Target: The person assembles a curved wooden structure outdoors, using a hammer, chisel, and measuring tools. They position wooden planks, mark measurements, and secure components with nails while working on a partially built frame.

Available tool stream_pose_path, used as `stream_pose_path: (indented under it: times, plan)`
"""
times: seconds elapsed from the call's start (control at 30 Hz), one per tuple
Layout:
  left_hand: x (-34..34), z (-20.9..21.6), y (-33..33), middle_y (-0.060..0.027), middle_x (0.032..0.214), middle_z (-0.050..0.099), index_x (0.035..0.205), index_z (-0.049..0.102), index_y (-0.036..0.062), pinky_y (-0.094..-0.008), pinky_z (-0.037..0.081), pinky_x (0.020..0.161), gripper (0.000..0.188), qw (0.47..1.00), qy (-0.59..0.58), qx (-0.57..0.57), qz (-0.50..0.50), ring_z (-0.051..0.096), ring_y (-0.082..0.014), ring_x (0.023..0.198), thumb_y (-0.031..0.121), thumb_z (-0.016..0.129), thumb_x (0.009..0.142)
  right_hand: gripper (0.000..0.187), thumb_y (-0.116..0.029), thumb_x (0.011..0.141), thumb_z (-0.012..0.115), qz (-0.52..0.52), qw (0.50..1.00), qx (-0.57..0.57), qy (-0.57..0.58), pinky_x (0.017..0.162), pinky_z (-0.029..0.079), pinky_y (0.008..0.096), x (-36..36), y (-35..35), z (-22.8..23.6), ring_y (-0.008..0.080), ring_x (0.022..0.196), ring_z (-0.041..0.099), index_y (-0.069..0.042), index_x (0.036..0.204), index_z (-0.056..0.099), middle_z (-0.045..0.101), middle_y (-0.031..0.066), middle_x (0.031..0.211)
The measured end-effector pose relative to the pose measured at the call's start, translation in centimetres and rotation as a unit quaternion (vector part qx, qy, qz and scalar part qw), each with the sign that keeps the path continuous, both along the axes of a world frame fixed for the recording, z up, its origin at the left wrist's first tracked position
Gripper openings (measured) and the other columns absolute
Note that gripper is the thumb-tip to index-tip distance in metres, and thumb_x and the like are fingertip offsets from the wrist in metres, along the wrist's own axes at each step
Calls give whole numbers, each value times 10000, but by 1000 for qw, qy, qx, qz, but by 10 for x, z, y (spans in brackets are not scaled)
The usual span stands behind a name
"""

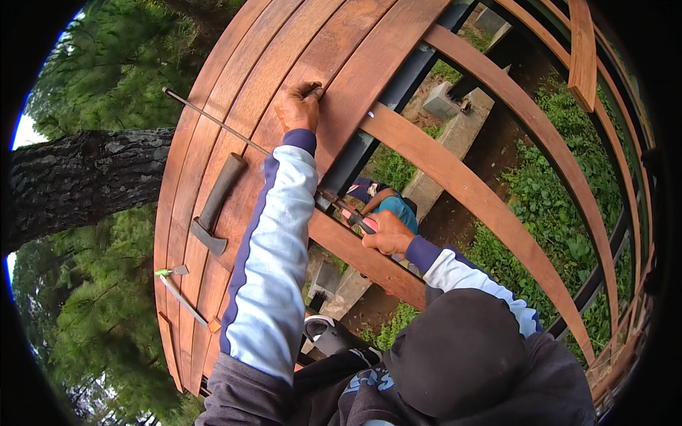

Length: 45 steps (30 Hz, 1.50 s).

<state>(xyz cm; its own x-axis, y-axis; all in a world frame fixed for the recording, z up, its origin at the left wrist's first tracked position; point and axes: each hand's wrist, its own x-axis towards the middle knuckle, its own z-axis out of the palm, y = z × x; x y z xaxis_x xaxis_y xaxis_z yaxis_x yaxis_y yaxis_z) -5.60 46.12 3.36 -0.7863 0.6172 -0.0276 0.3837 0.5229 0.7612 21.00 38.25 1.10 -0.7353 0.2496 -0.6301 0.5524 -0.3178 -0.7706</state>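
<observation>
1. One long metal rod (213, 121) slants over the reddish deck boards (387, 53) and under the left forearm (273, 234). It seems to line up with the tool on the right; holding that line straight would likely work best.
2. One axe (218, 197) lies near the rod, best left outside the arms' path.
3. Left grip (297, 108): fingers curled on the boards beside a seam; I cannot tell whether they pinch anything. Steady downward pressure probably helps here.
4. Right grip (391, 234): wrapped around a red-and-black handle (369, 225). The handle sits within the fist, its shaft pointing up-left toward the dark beam (360, 152). Gradual, even force seems wise.
5. One person in teal (403, 209) is below the frame, so a secure hold matters.
</observation>
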Motion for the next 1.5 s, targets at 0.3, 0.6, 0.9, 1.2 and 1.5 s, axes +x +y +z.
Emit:
stream_pose_path:
  times: [0.3, 0.6, 0.9, 1.2, 1.5]
  plan:
    - [-5, -7, -2, -41, 861, 715, 954, 732, 23, -256, 511, 721, 152, 1000, 2, 14, -27, 643, -109, 781, 82, 708, 816, 366, -256, 725, 710, 18, 974, 218, 59, 547, 483, 419, 1, -2, 13, 332, 585, 621, 43, 890, 580, 613, 197, 689]
    - [-4, -4, 1, -43, 840, 723, 946, 743, 40, -243, 506, 706, 151, 999, -32, 26, -13, 645, -99, 764, 84, 709, 806, 342, -261, 782, 697, 43, 928, 370, 23, 585, 499, 493, 8, -18, 12, 420, 680, 634, -14, 947, 529, 629, 232, 723]
    - [2, 9, 1, -63, 837, 728, 938, 749, 54, -253, 514, 722, 162, 1000, -10, -1, 2, 662, -112, 770, 107, 718, 788, 275, -167, 703, 703, 17, 946, 323, 7, 591, 514, 491, 1, -18, -2, 424, 649, 633, 33, 824, 557, 604, 245, 644]
    - [1, 2, -2, -66, 869, 731, 954, 747, 55, -249, 511, 736, 173, 999, -34, 1, -15, 668, -115, 797, 110, 719, 792, 175, -119, 727, 686, -49, 982, -177, -44, 447, 383, 299, 1, 1, 8, 112, 494, 480, -5, 765, 559, 516, 15, 617]
    - [2, 8, -1, -133, 883, 721, 956, 741, 59, -270, 522, 736, 181, 999, -19, 20, -17, 698, -187, 810, 107, 711, 784, 394, -362, 766, 692, 46, 964, 259, 30, 657, 502, 465, 1, -7, 12, 353, 701, 646, -21, 878, 529, 646, 157, 750]
